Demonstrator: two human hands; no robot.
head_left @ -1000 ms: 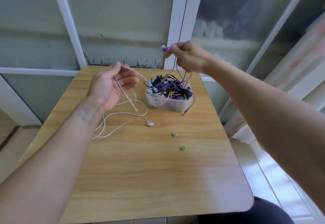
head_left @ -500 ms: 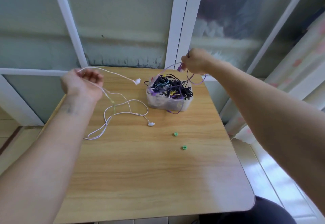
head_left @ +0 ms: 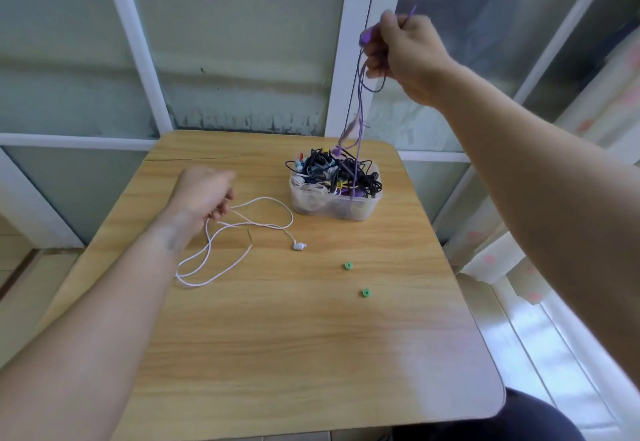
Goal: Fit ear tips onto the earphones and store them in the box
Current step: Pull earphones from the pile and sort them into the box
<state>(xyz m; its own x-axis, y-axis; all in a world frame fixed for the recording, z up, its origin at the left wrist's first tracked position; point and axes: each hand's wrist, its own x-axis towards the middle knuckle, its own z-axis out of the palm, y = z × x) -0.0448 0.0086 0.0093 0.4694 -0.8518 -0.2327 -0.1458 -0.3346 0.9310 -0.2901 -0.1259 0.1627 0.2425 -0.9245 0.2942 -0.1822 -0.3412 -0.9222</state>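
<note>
Tips first: two green ear tips lie loose on the table, unfitted. Beyond, the left hand curls round the white earphones, one bud bare. Farther back, the right hand pinches purple earphones, dangling above the crammed box. Fitting looks barely begun.

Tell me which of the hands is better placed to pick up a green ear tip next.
Left, probably. The left hand sits low at the table, holding only the white earphone cable. The right hand is raised high, gripping the purple earphones above the box, though the green ear tips lie rightward.
</note>
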